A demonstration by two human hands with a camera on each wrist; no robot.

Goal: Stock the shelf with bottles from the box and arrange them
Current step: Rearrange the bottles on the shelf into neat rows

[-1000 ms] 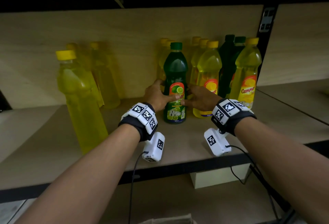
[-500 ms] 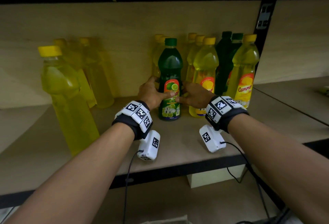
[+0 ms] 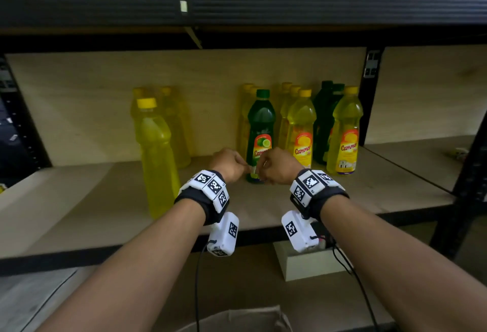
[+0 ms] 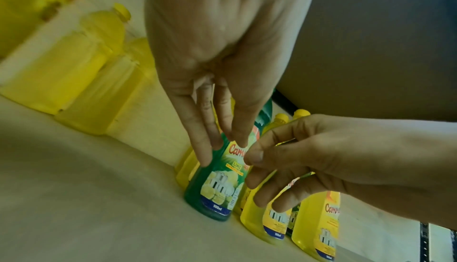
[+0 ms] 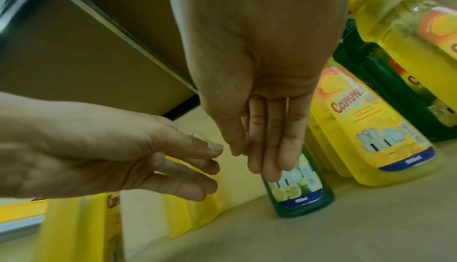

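The green bottle (image 3: 261, 131) stands upright on the wooden shelf (image 3: 263, 202), in the front of the right-hand cluster, with yellow-capped bottles behind it and a yellow bottle (image 3: 300, 128) just beside it on the right. It is clear green plastic with a green cap, a rounded shoulder and a glossy label showing a lime and the word "Lime".

Both forearms reach forward over the shelf edge, side by side, each with a black strap carrying white coded blocks. The left hand (image 3: 228, 164) sits just in front of the bottle's lower left, the right hand (image 3: 279, 165) at its lower right, knuckles up.

In the left wrist view the left hand's fingers (image 4: 205, 145) point straight down in front of the green bottle's (image 4: 217, 184) label, loose and not wrapped round it; whether the tips touch the plastic cannot be told. In the right wrist view the right hand's fingers (image 5: 274, 149) lie straight and together, hanging before the green bottle (image 5: 299, 192), gripping nothing. Both hands are released, their fingertips close to each other.

Further right stand dark green bottles and another yellow bottle (image 3: 345, 131) with an orange label. Well apart on the left is a tall plain yellow bottle (image 3: 155, 157), with more yellow ones behind it. The shelf has pale wood boards in a black metal frame (image 3: 237, 5).
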